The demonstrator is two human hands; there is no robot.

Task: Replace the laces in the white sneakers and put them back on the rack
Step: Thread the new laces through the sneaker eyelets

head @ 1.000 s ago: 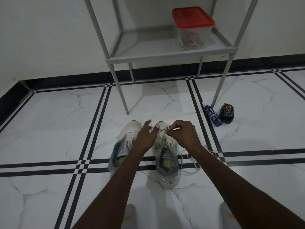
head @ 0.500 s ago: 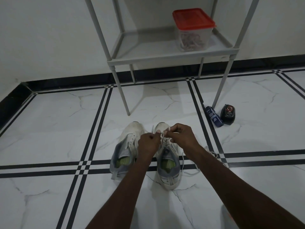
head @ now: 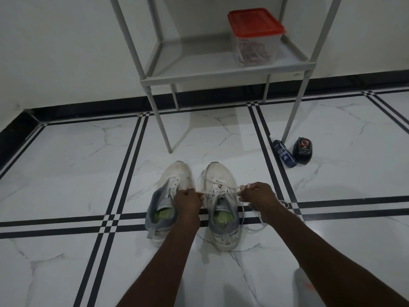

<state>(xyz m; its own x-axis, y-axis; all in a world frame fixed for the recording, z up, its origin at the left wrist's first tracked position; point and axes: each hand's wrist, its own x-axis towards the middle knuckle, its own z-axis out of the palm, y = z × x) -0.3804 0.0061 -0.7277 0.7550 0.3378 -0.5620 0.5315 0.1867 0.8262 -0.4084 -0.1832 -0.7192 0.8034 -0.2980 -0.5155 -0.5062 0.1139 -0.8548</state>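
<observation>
Two white sneakers stand side by side on the floor, toes toward the rack. The left sneaker has bare eyelets and no lace. The right sneaker carries a white lace threaded through its eyelets. My left hand pinches one end of that lace between the two shoes. My right hand pinches the other end to the right of the shoe. The lace runs taut between my hands across the shoe's tongue. Loose lace trails on the floor under my right wrist.
A grey metal rack stands against the wall beyond the sneakers, holding a clear tub with a red lid. A blue bottle and a black shoe-polish container lie by the rack's right front leg.
My hands have moved apart, from close together over the right sneaker to either side of it, drawing the lace tight. The view has tilted slightly.
</observation>
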